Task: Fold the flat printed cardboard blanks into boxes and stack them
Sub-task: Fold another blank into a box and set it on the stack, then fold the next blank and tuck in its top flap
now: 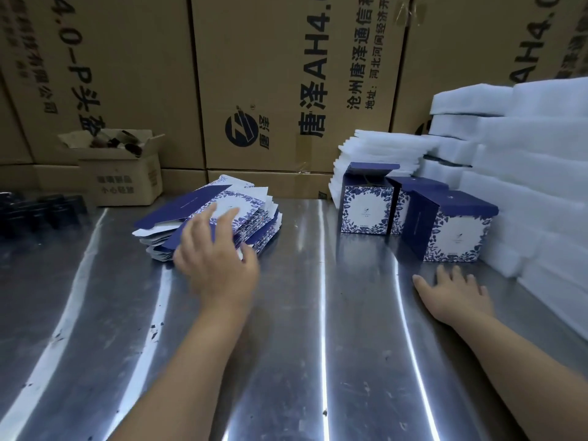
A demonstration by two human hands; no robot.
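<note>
Obs.: pile of flat blanks (235,208) sits on the steel table (302,361), left of centre toward the far edge. It is loosely fanned, with its long axis running near-left to far-right.

Left hand (216,253) is over the near end of the pile, fingers straight and spread, pointing far-right along that axis. It grips nothing. The hand is blurred, so contact with the top blank cannot be confirmed.

Right hand (455,294) lies palm-down on the table, fingers relaxed and empty, just near of the folded boxes (366,208). Three boxes stand upright at right, against white foam sheets (541,192).

Judgement: next step is picking up one blank. The pile lies directly beyond the left fingertips and well apart from the right hand, so the left hand is the one to take it. Risk: the fanned edges may let several blanks lift together.
</note>
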